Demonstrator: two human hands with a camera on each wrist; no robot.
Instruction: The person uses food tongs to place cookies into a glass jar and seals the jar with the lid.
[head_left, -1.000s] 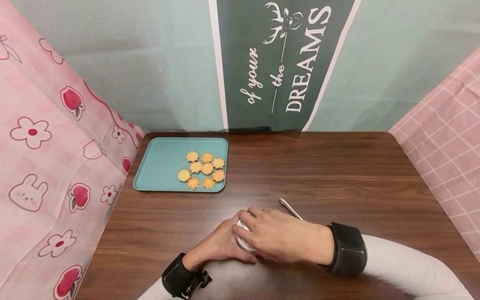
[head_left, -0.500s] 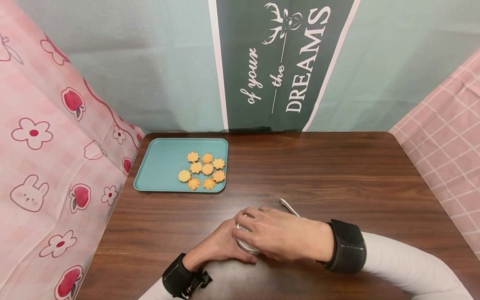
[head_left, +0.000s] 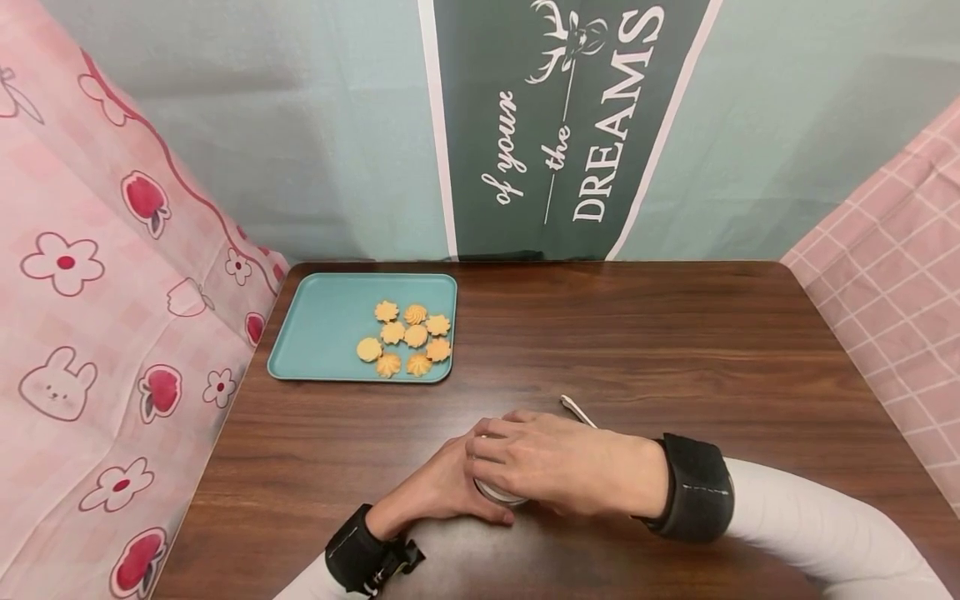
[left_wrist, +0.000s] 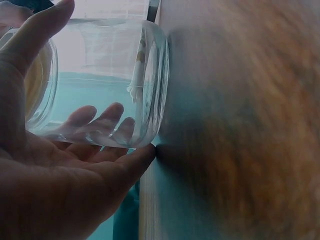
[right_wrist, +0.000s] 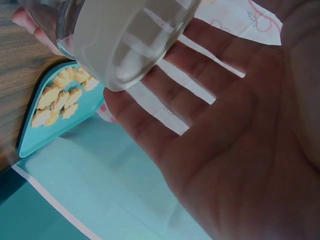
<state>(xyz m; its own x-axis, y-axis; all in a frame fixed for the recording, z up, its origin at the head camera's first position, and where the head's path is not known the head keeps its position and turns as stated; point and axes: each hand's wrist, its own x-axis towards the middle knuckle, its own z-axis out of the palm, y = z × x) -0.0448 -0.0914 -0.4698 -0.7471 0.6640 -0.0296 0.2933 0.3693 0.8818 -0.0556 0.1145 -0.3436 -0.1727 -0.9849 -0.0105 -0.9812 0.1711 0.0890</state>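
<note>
My left hand [head_left: 441, 485] holds a clear glass jar [left_wrist: 102, 57] around its side, thumb on one side and fingers on the other. In the left wrist view the jar's base meets the tabletop, and no contents show inside the visible glass. Over the jar's top lies my right hand [head_left: 558, 462], its fingertips gripping the edge of a pale round lid [right_wrist: 112, 47]. From above, only a sliver of the lid's rim shows beneath the right hand. The right palm stays apart from the lid in the right wrist view.
A teal tray [head_left: 322, 325] at the back left bears several yellow cookies [head_left: 415, 336] on its right half. A slim pale utensil [head_left: 576, 409] lies behind the right hand, partly hidden. Fabric hangings [head_left: 337, 133] stand around the wooden table [head_left: 637, 350].
My right hand has turned slightly over the jar, and its fingers now cover more of the lid. The left hand keeps its hold in the same place.
</note>
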